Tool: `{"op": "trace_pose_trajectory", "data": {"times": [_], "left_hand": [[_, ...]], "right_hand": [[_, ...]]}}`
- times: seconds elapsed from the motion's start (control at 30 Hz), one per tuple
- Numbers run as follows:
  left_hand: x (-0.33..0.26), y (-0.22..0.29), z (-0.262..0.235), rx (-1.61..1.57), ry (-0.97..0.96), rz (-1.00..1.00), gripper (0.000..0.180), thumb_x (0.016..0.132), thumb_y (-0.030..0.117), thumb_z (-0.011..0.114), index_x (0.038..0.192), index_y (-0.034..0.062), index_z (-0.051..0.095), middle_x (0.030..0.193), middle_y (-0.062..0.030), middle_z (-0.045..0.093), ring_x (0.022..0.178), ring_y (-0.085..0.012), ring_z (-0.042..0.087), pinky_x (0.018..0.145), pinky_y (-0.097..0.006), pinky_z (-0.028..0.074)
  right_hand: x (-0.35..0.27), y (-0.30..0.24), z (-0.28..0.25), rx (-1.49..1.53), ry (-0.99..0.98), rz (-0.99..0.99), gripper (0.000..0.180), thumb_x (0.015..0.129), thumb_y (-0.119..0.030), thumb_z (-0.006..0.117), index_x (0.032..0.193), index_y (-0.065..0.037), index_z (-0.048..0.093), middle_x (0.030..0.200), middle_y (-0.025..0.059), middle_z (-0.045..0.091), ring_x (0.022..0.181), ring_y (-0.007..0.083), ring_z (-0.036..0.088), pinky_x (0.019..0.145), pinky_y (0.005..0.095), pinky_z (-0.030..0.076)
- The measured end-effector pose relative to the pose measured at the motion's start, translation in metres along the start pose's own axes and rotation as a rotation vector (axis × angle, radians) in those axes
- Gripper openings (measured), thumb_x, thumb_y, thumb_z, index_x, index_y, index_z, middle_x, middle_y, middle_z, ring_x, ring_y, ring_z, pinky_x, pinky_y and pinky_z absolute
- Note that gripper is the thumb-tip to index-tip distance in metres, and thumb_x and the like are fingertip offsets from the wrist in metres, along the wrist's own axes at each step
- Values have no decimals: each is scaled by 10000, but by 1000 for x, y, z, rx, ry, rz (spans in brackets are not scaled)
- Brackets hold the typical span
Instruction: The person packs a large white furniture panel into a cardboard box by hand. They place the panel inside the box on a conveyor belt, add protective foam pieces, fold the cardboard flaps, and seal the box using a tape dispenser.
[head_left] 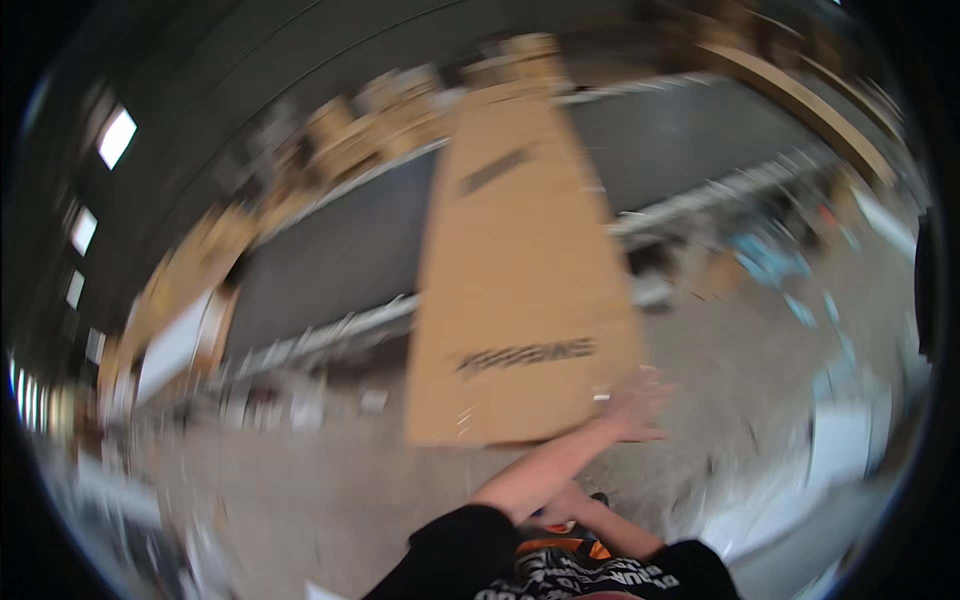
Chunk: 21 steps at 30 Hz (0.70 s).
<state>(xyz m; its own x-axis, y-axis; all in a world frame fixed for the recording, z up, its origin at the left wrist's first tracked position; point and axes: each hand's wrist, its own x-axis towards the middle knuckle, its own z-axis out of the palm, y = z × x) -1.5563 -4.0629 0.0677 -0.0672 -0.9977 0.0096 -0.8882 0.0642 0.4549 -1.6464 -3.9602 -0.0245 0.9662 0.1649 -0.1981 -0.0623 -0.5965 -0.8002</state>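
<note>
A long, flat brown cardboard box [520,290] with dark printing lies across a dark conveyor belt, its near end jutting out toward me. My left arm reaches across to the right. At the box's near right corner, my left hand [638,402] appears open, its blurred fingers spread; whether it presses on the cardboard or is just beside it is unclear. Beneath the left forearm and close to my body is my right hand [568,503]. Its fingers are mostly hidden, and a small blue and orange patch shows beside it.
The dark conveyor belt [330,255] with pale metal side rails runs crosswise under the box. Stacked cartons [385,110] line its far side. Light blue scraps [770,262] lie on the concrete floor to the right. A white panel [840,443] stands at the lower right.
</note>
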Motion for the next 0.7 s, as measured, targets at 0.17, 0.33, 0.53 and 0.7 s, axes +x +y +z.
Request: {"op": "trace_pose_trajectory", "data": {"times": [0.17, 0.33, 0.53, 0.7], "left_hand": [[-106, 5, 0, -371, 491, 105, 600, 789, 333, 701, 1285, 51, 517, 1407, -144, 435, 1305, -331, 390, 1091, -434, 321], [-351, -37, 3, -650, 635, -366, 436, 843, 338, 692, 1167, 56, 612, 1066, -139, 669, 985, -266, 649, 837, -341, 514], [-556, -60, -18, -591, 881, -1191, 493, 827, 422, 676, 1195, 101, 607, 955, -163, 676, 739, -283, 667, 703, -365, 535], [-657, -76, 27, -467, 804, -1384, 499, 817, 440, 669, 1197, 121, 614, 1105, -169, 649, 890, -312, 652, 795, -387, 522]], "right_hand": [[-29, -28, 11, -85, 133, 114, 500, 566, -324, 752, 1019, -121, 693, 959, 136, 693, 886, 318, 655, 786, 400, 523], [17, -53, 52, 192, 335, 255, 537, 561, -122, 696, 1081, 1, 640, 888, 110, 686, 780, 195, 650, 741, 325, 522], [162, -186, 81, 822, 322, 221, 742, 640, 29, 579, 1366, 59, 428, 1180, 112, 579, 985, 169, 563, 816, 269, 471], [285, -246, 121, 863, 183, 122, 832, 655, 46, 554, 1442, 37, 283, 1087, 128, 591, 861, 185, 589, 705, 284, 494]]}}
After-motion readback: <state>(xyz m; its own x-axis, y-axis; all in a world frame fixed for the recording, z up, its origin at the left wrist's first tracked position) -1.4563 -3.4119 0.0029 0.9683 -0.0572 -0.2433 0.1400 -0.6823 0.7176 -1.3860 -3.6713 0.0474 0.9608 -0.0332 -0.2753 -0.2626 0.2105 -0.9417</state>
